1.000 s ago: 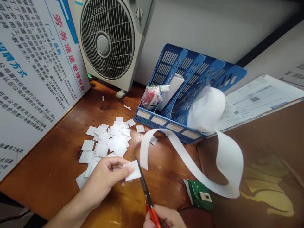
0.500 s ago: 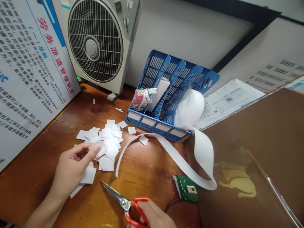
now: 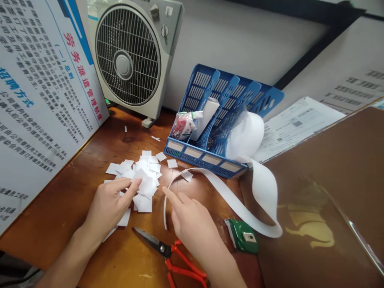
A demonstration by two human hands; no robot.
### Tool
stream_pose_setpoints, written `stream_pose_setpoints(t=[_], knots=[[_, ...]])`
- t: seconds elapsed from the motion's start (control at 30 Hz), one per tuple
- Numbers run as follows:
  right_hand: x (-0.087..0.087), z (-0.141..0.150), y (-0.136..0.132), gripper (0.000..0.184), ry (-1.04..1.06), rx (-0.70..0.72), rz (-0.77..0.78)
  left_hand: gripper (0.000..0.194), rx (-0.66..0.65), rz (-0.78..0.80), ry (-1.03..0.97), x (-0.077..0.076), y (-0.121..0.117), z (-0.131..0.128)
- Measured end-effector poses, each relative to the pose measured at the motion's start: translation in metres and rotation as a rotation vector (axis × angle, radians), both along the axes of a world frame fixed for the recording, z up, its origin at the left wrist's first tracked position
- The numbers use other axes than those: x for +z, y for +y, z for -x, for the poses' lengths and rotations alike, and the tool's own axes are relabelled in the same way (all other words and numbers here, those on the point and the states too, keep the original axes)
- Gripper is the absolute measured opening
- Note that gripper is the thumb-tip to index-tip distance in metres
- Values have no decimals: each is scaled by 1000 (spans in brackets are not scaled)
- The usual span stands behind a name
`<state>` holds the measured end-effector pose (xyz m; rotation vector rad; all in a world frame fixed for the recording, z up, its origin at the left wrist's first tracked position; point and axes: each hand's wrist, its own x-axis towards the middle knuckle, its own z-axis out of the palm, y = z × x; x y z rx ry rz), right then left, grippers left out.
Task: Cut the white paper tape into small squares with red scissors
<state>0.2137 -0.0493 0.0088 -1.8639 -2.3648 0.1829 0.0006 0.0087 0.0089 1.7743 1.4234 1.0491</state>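
Facing inward over a glossy reddish-brown wooden counter [image 3: 81, 184]: two bare hands, near each other. Left hand [image 3: 109, 204] at a loose heap of small white square pieces [image 3: 144, 168], thumb and forefinger drawn close together at the corner of one top piece. Whether that grip has hold of the piece or merely rests against it, cannot tell. Right hand [image 3: 195, 224] back uppermost, forefinger extended, other fingers bent; grip loose and part-way open, nothing seen in it. Forefinger tip overlaps a long flat white strip [image 3: 229, 200] near its free end (contact uncertain). The strip's end curves down just left of the right hand, edge-on; from there it arcs over behind that hand, loops at the right and climbs to a fat white roll [image 3: 247, 136], partly covered by clear film. Roll sits in a blue slotted plastic file rack [image 3: 232, 86], along with a clear bag with red contents [image 3: 183, 125] and a narrow white box [image 3: 205, 116].

Red-handled metal scissors [image 3: 163, 250] lie on the counter, points leftward, handles by the right wrist. Green tape measure [image 3: 244, 236] with metal clip to the right of that forearm, near the strip's lower loop. Pale grey box fan [image 3: 123, 64] stands behind the heap.
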Motion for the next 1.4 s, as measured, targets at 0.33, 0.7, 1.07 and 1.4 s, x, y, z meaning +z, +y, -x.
stream_pose_setpoints(t=[0.33,0.7,1.07,1.4], knots=[[-14,-11,6,17,188,-89,-23,16,48,-125,123,-5,8,-1],[-19,-31,2,16,280,-312,-133,15,123,-320,267,-6,18,-11],[-18,-33,3,15,355,-384,-95,17,-205,64,15,8,-8,-27],[2,-42,-5,19,552,-146,-18,17,-303,440,-183,0,-18,-50]])
